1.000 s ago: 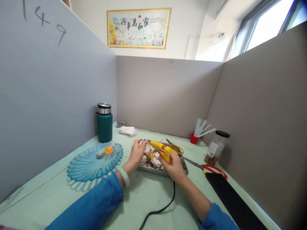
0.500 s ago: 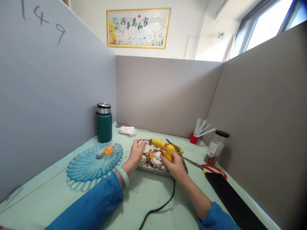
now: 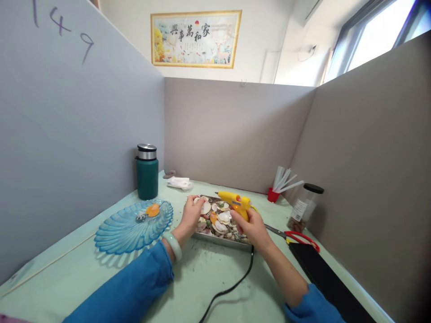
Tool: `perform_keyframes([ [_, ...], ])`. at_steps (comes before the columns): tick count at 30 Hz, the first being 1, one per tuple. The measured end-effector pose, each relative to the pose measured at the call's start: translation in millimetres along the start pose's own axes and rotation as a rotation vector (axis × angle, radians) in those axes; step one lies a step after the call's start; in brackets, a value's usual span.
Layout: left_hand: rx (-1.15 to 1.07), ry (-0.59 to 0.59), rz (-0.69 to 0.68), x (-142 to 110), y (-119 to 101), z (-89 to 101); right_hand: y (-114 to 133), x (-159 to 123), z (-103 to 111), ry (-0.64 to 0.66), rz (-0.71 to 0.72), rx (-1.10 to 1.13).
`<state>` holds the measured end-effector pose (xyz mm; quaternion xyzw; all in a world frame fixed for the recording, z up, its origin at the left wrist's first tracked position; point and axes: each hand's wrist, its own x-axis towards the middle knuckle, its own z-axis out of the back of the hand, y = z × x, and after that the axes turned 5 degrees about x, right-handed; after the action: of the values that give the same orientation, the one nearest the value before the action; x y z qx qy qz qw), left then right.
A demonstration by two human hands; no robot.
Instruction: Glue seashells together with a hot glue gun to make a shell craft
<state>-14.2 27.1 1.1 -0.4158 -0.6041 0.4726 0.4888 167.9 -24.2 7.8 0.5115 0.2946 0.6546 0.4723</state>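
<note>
My right hand is closed round the handle of a yellow hot glue gun, its nozzle pointing left above a metal tray. Assorted seashells fill that tray. At the tray's left end, my left hand pinches a pale scallop shell between thumb and fingers. A black cord trails from beneath my right hand towards me. Left of my hands lies a blue shell-shaped glass plate, bearing an orange shell and a small dark-and-white shell.
A green bottle stands behind the plate, near a white packet. To the right are a red cup of glue sticks, a black-lidded jar, red-handled scissors and a long black object. Grey partitions enclose the table.
My right hand has moved the glue gun slightly right and up, away from the left hand, and the cord shifted with it. My left hand stays on the scallop shell.
</note>
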Motion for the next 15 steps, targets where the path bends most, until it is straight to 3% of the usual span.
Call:
perform_keyframes([
  [4, 0.003, 0.015, -0.009, 0.1, -0.1, -0.9, -2.6, -2.5, -5.5, 0.065, 0.042, -0.010],
  [15, 0.000, 0.058, -0.029, -3.7, -3.1, -2.1, -3.7, -4.5, -10.4, -0.038, 0.187, -0.217],
])
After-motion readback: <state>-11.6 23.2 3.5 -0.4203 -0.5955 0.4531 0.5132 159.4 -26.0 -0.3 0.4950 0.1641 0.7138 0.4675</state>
